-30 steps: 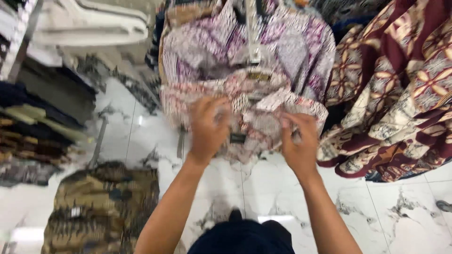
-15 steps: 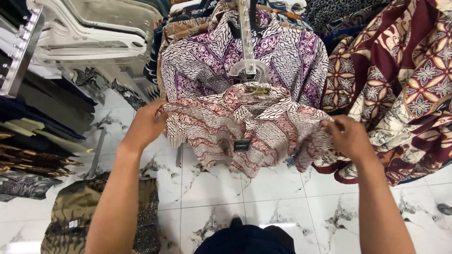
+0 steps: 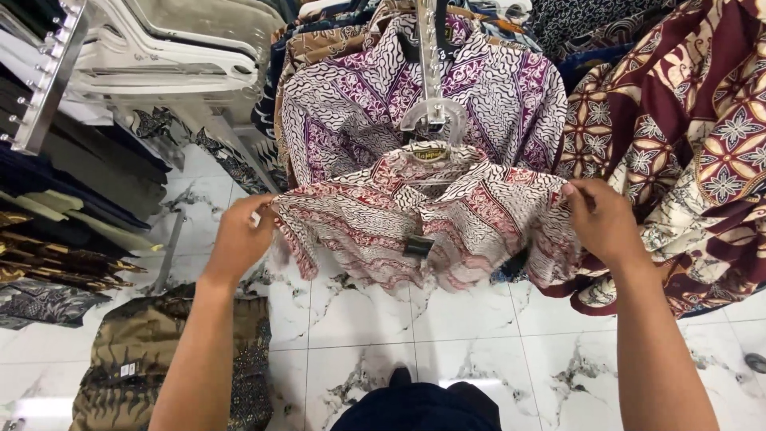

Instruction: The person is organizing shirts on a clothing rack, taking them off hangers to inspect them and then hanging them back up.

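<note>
Hands have swung wide apart now: the left hand (image 3: 239, 238) and right hand (image 3: 600, 221) each pinch a sleeve end of the red-and-white patterned shirt (image 3: 423, 219), fingers closed on cloth, spreading it flat just below the clear hanger (image 3: 433, 112), in front of the purple shirt (image 3: 359, 104).

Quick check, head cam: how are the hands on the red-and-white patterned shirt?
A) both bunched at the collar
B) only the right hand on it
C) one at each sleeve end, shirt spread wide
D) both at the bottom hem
C: the left hand grips the end of one sleeve and the right hand the other, so the red-and-white patterned shirt is stretched out wide on its clear hanger.
</note>
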